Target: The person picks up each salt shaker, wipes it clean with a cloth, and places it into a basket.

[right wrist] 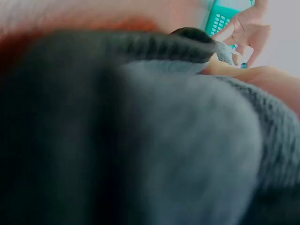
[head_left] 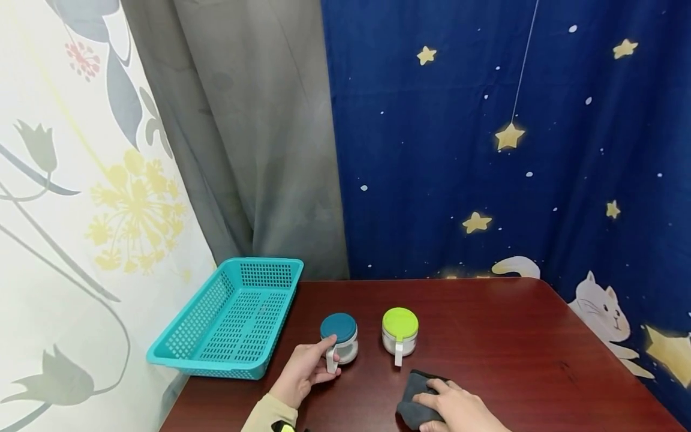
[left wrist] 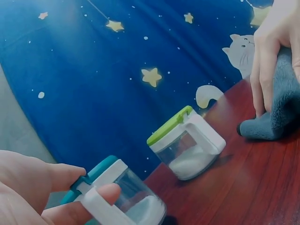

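My left hand (head_left: 306, 371) holds the white handle of a clear seasoning jar (head_left: 347, 350) with a blue lid. In the left wrist view the thumb lies at the lid of that jar (left wrist: 140, 201) and a finger passes through the handle; white contents show inside. To its right stands a second jar (head_left: 400, 333) with a lime-green lid, its handle facing me. My right hand (head_left: 459, 409) grips a bunched dark grey cloth (head_left: 415, 402) on the table. Cloth (right wrist: 197, 140) fills most of the right wrist view, hiding much of that hand.
A turquoise perforated basket (head_left: 259, 367) sits at the left of the dark red wooden table (head_left: 486, 336). Behind the table hang a grey curtain (head_left: 286, 150) and a blue star-patterned one (head_left: 432, 150). A white floral curtain (head_left: 65, 240) borders the left side.
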The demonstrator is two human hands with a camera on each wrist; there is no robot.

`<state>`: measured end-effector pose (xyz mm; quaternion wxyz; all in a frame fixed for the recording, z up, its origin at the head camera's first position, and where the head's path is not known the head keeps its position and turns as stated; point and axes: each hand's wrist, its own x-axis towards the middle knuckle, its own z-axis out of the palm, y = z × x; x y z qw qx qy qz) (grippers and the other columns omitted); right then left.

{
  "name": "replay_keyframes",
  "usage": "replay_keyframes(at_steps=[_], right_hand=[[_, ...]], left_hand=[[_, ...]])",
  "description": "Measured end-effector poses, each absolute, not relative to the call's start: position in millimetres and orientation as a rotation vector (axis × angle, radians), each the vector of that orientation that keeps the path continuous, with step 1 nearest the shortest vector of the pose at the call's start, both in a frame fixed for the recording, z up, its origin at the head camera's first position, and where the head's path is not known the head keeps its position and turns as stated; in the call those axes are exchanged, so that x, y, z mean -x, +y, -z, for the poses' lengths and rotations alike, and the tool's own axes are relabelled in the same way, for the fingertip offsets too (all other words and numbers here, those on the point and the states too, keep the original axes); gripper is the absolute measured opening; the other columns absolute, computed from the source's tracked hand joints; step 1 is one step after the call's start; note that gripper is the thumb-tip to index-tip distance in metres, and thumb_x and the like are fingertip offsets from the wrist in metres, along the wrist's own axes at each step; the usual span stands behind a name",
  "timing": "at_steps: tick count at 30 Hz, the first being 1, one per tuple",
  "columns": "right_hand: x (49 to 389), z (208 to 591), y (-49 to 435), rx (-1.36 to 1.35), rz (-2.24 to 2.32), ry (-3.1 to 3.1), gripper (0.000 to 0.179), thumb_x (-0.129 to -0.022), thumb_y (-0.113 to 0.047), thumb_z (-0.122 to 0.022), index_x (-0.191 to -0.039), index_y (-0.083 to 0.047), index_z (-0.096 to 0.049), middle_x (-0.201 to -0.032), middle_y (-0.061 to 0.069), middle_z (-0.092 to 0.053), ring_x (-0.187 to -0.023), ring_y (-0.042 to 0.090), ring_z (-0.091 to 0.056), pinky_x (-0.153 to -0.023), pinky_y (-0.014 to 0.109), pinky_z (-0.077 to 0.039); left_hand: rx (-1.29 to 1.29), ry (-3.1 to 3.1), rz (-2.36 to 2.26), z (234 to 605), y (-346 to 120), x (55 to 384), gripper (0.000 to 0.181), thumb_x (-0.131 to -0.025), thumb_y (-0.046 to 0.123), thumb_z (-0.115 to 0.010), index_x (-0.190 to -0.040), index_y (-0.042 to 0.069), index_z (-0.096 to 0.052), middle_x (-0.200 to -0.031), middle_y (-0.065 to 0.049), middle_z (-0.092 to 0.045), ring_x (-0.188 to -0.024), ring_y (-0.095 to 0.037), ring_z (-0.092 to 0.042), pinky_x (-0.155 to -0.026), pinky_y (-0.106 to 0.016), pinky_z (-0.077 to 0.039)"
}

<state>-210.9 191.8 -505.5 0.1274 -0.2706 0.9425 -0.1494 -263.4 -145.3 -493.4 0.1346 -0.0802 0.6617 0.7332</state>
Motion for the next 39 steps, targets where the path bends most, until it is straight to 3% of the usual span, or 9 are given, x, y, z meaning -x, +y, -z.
replay_keyframes(at_steps=[7,12,19,26,39], right_hand=[[209,497,188,0.939,0.637,2.695,0.033,-0.088,-0.033,-0.076,-0.12,-0.033,-0.069,-0.112,-0.011,-0.061,-0.089,0.006,-0.058,-0.07,0.035,-0.055],[212,486,178,1.12,0.835,2.73,0.039,-0.09,-0.018,-0.075,-0.124,-0.035,-0.067,-0.112,-0.015,-0.06,-0.092,0.001,-0.058,-0.072,0.028,-0.053],[218,464,145,1.318,0.895,3.047,0.053,-0.086,-0.008,-0.079,-0.13,-0.032,-0.065,-0.119,-0.01,-0.058,-0.09,0.003,-0.063,-0.07,0.026,-0.055],[229,442,112,1.356,0.908,3.347,0.064,-0.08,-0.005,-0.084,-0.133,-0.035,-0.064,-0.125,-0.003,-0.06,-0.097,0.013,-0.067,-0.072,0.034,-0.059],[226,457,90,1.499,0.764,3.57,0.071,-0.07,-0.008,-0.091,-0.132,-0.032,-0.066,-0.125,0.012,-0.059,-0.099,0.027,-0.068,-0.064,0.043,-0.06]], left_hand=[[0.174,1.895,-2.196,490,-141,257,0.052,-0.093,0.046,-0.07,-0.096,-0.006,-0.069,-0.07,-0.003,-0.066,-0.068,-0.021,-0.069,-0.069,-0.033,-0.059],[0.171,1.86,-2.249,484,-137,252,0.05,-0.093,0.042,-0.07,-0.099,-0.008,-0.068,-0.068,-0.002,-0.065,-0.066,-0.019,-0.069,-0.069,-0.032,-0.059],[0.195,1.859,-2.286,470,-134,247,0.049,-0.092,0.042,-0.072,-0.097,-0.007,-0.068,-0.067,-0.002,-0.064,-0.066,-0.019,-0.068,-0.07,-0.033,-0.058],[0.215,1.944,-2.276,458,-124,238,0.042,-0.093,0.04,-0.072,-0.089,-0.002,-0.073,-0.065,-0.001,-0.064,-0.065,-0.016,-0.068,-0.067,-0.031,-0.058],[0.178,1.954,-2.331,438,-113,225,0.047,-0.096,0.039,-0.069,-0.111,-0.006,-0.073,-0.082,-0.011,-0.075,-0.074,-0.017,-0.074,-0.072,-0.036,-0.059]])
